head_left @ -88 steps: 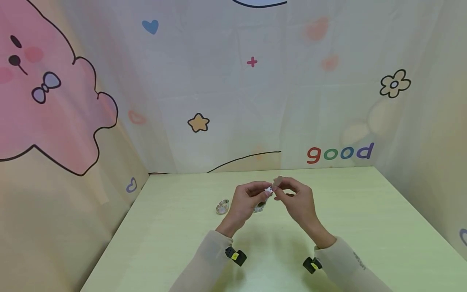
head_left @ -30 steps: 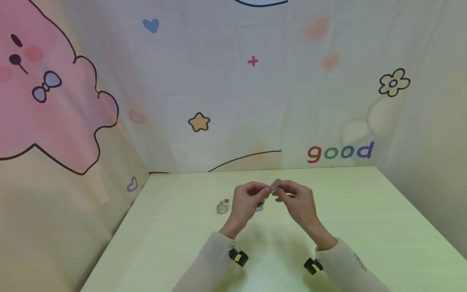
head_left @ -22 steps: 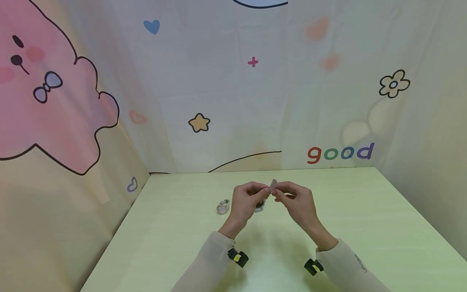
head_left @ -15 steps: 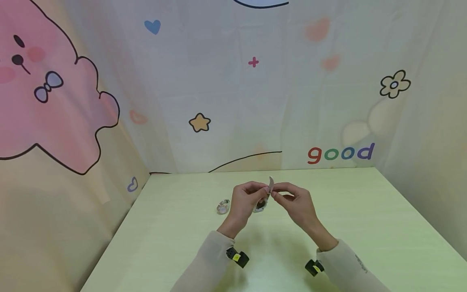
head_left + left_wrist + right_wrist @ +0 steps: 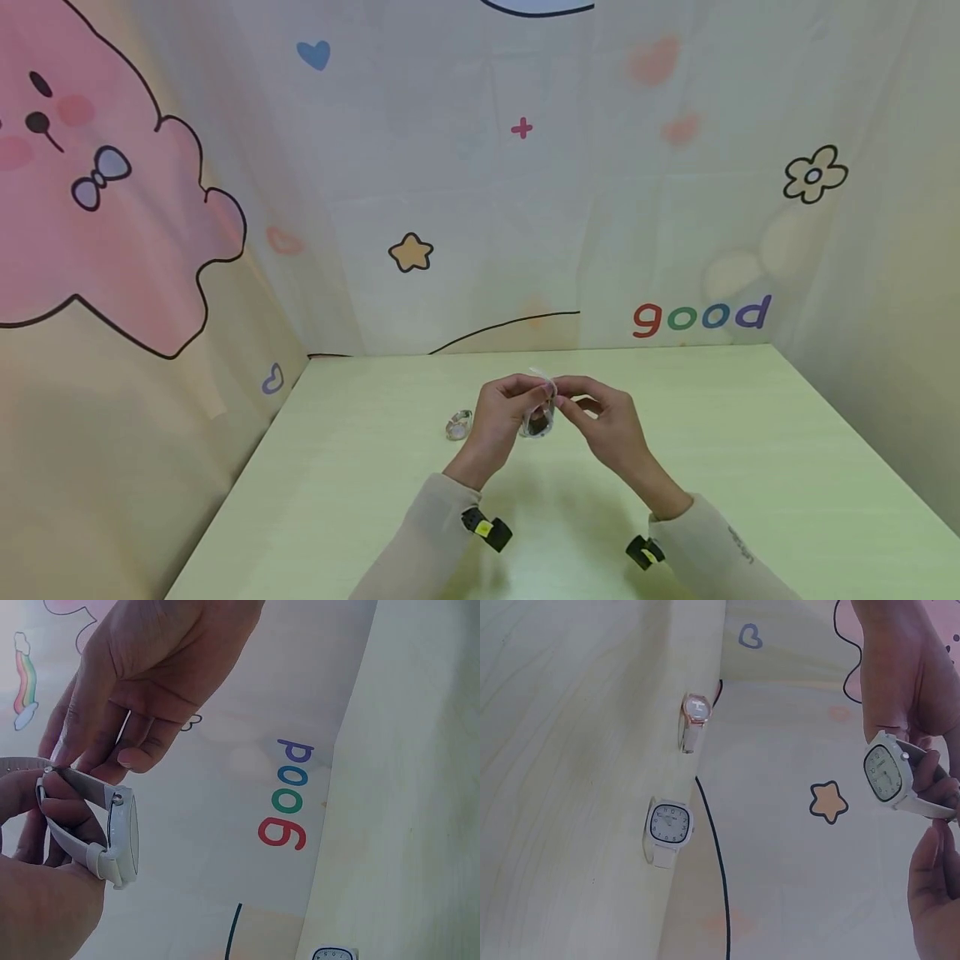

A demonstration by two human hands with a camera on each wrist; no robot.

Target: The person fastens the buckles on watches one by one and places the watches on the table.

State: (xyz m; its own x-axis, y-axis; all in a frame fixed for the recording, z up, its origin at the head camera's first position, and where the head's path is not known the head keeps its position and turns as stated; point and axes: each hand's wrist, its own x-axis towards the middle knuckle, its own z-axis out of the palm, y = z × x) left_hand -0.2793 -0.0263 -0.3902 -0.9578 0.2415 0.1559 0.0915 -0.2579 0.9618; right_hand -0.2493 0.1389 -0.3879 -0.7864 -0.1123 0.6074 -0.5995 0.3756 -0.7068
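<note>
My left hand (image 5: 495, 417) holds a white wristwatch (image 5: 885, 774), its fingers partly inside the strap loop in the left wrist view. The watch has a pale squarish dial with a black border, turned away from my palm. My right hand (image 5: 611, 417) pinches the strap close to the buckle (image 5: 51, 769), where the fingertips of both hands nearly meet. In the head view the pale strap end points up and left. Fingers partly hide the fastening, so I cannot tell whether it is done up.
On the pale table (image 5: 360, 517) lie two other watches: a small rose-gold one (image 5: 697, 709) with a light strap, and a white square-faced one (image 5: 670, 823). A printed cloth (image 5: 465, 167) hangs behind the table's far edge.
The strap end has swung from pointing up and right, through upright, to up and left. My right hand has shifted slightly left toward my left hand, which stays almost in place.
</note>
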